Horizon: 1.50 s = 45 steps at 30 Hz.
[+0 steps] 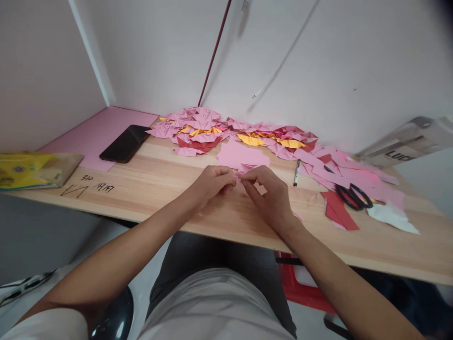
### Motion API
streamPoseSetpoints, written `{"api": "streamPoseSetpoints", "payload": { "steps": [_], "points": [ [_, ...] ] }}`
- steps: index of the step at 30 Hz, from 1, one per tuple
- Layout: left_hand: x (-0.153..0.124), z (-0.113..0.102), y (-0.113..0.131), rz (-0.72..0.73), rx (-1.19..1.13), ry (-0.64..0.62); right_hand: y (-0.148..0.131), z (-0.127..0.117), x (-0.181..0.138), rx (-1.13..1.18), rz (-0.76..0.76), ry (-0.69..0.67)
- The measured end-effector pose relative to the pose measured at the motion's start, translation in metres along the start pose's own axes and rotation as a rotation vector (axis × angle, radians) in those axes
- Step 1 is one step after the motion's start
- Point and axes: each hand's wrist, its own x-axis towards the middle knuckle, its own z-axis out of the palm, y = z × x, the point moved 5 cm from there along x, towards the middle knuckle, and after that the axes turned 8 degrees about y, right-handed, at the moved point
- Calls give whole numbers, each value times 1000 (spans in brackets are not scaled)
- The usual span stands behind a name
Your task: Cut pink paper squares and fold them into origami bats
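Between my hands is a small folded piece of pink paper (244, 168), mostly hidden by my fingers. My left hand (216, 181) pinches its left side, fingers curled. My right hand (266, 192) grips the other side between thumb and fingertips. Just beyond lies a flat pink sheet (238, 155) on the wooden table (159, 198). Behind that, along the wall, spreads a heap of folded pink, red and yellow paper pieces (198, 127), some with small dots drawn on them.
Left are a black phone (124, 143) on a large pink sheet (95, 130) and a yellow packet (38, 170). Right are a marker (297, 173), black-handled scissors (354, 196), red paper strips (339, 210), pink offcuts (382, 189), a white tissue (392, 217) and a clear bag (406, 141).
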Motion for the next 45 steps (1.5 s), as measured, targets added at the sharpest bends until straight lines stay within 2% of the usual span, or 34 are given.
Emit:
{"api": "streamPoseSetpoints", "payload": {
  "steps": [9,16,22,27,34,37,40,43,45],
  "points": [
    [2,1,-10,-48,-173,-87,-5,-2,0,-21,-48,12],
    [2,5,-9,-109,-141,-75,-3,0,0,-23,-41,5],
    [2,8,-9,-134,-163,-113,-2,0,-1,-28,-42,-3],
    [-1,7,-2,-91,-29,-73,-1,2,-3,-34,-68,-14],
    [0,2,-2,-26,4,-8,-1,1,-4,-97,-85,-35],
    [2,-4,1,74,94,32,2,-1,-2,-62,30,-27],
    [0,-6,5,176,157,69,14,-1,-1,33,281,-52],
    [-3,-6,9,259,231,95,27,8,-4,267,538,-163],
    [-5,-4,11,304,298,104,31,14,-7,432,635,-214]
  ]
}}
